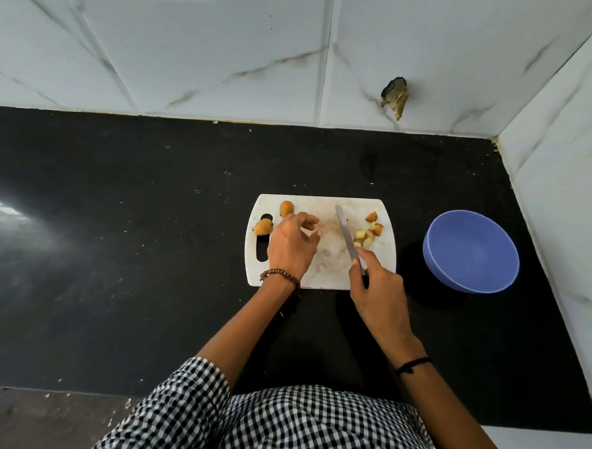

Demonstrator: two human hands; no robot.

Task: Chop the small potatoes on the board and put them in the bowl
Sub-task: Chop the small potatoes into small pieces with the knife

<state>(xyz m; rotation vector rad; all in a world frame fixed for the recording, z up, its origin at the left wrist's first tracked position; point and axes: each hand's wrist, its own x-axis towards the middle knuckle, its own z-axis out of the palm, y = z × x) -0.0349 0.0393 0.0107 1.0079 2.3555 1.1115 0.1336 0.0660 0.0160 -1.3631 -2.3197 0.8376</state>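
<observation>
At the cutting board's (327, 258) near edge the right hand (377, 288) grips a knife (346, 235). The left hand (290, 248) hovers over its left half, fingers loose, holding nothing. Chopped pieces (369, 235) lie on its right side, two whole potatoes (286, 208) at its far-left corner (blue bowl (439, 268) right of it).

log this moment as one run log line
left hand: open over board | right hand: grips knife beside chopped pieces | whole potatoes: two, board's left end | bowl: empty, right of board
</observation>
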